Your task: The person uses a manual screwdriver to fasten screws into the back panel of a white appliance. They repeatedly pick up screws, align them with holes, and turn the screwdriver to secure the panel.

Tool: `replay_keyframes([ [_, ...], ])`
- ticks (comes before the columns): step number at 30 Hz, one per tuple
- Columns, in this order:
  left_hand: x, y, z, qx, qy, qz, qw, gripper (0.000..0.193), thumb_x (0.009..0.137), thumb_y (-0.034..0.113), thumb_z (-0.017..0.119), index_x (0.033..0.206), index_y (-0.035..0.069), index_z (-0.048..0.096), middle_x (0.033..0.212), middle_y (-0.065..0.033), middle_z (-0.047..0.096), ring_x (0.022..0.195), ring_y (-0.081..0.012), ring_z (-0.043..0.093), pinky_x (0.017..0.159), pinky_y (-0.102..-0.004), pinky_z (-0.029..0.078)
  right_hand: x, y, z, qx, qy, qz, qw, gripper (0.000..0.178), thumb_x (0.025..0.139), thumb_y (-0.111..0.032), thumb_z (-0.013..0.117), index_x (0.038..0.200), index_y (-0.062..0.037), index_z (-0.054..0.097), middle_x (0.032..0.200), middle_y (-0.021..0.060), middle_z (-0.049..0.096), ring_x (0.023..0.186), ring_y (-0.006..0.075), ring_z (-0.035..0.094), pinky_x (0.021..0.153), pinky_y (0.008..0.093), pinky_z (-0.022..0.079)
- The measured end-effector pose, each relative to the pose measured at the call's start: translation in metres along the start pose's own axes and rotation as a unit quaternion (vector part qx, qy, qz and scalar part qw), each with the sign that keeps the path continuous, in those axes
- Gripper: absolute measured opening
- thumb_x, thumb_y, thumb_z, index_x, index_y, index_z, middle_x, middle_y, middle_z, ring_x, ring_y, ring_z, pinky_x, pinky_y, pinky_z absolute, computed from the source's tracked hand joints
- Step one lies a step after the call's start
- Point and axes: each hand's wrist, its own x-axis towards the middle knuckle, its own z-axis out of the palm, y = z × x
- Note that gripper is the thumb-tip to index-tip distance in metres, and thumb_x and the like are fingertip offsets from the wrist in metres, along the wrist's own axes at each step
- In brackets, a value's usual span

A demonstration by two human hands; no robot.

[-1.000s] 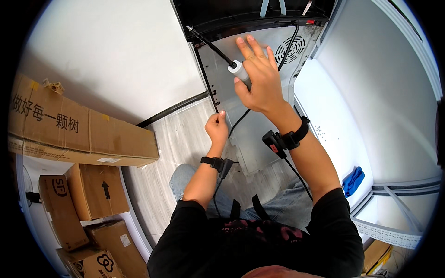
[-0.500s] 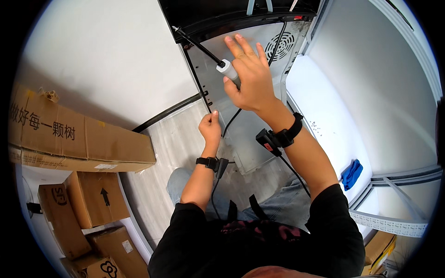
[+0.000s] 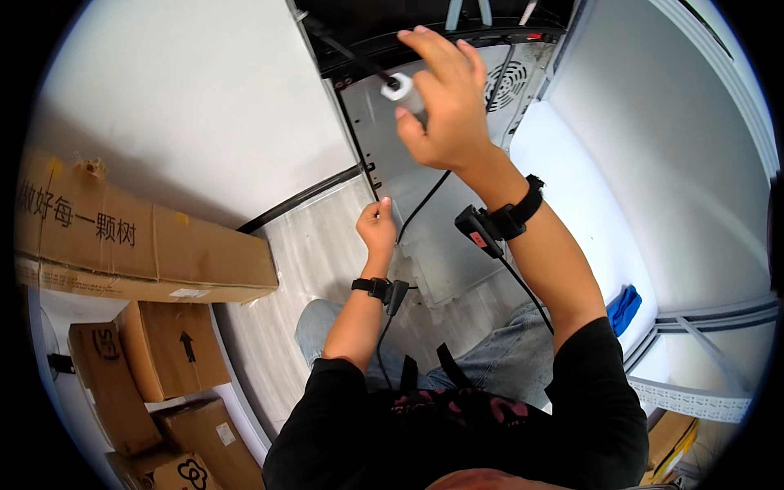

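Note:
My right hand [image 3: 443, 102] is raised in front of a grey metal back panel [image 3: 400, 163] and holds a small white cylinder [image 3: 404, 88] between thumb and fingers. A thin black rod [image 3: 343, 49] runs from the cylinder up to the left. Lower down, my left hand [image 3: 376, 224] is closed and pinches the panel's left edge. A black cable [image 3: 425, 200] hangs down the panel between my hands. Each wrist carries a black strap with a small device.
A round vent grille [image 3: 513, 82] sits at the panel's upper right. A long cardboard box [image 3: 122, 237] lies at the left, with smaller boxes [image 3: 163, 351] below it. A white wall surface [image 3: 588, 220] stands at the right, with a blue cloth [image 3: 624, 307] near it. Grey wood-look floor [image 3: 302, 269].
My right hand has risen with the white cylinder toward the top of the panel. The view has tilted slightly, and my left hand stays on the panel edge.

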Motion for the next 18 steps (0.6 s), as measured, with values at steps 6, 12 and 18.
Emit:
replay_keyframes([
  [6, -0.004, 0.002, 0.003, 0.002, 0.013, 0.018, 1.0, 0.026, 0.085, 0.02, 0.068, 0.074, -0.004, 0.063, 0.062, -0.0031, 0.057, 0.06, -0.0095, 0.049, 0.057, -0.0266, 0.042, 0.002, 0.009, 0.004, -0.01, 0.023, -0.007, 1.0, 0.019, 0.059, -0.015, 0.061, 0.068, 0.0007, 0.056, 0.12, 0.015, 0.056, 0.113, 0.0286, 0.052, 0.095, 0.0458, 0.028],
  [12, -0.007, 0.008, 0.005, 0.017, 0.024, 0.027, 0.999, 0.026, 0.084, 0.02, 0.069, 0.074, -0.003, 0.064, 0.061, -0.004, 0.057, 0.06, -0.0097, 0.049, 0.057, -0.0268, 0.043, 0.004, 0.005, 0.013, -0.048, 0.053, -0.01, 0.997, 0.022, 0.056, -0.017, 0.063, 0.069, 0.0005, 0.059, 0.112, 0.0153, 0.057, 0.108, 0.0317, 0.049, 0.088, 0.044, 0.031],
  [18, -0.004, 0.01, 0.002, 0.019, 0.0, 0.007, 1.0, 0.03, 0.085, 0.021, 0.068, 0.07, -0.003, 0.062, 0.056, -0.0011, 0.05, 0.055, -0.008, 0.043, 0.051, -0.0263, 0.038, 0.004, 0.006, 0.018, -0.079, 0.05, -0.011, 0.996, 0.022, 0.056, -0.018, 0.066, 0.069, -0.0013, 0.06, 0.112, 0.0143, 0.056, 0.107, 0.0314, 0.048, 0.087, 0.044, 0.031],
])
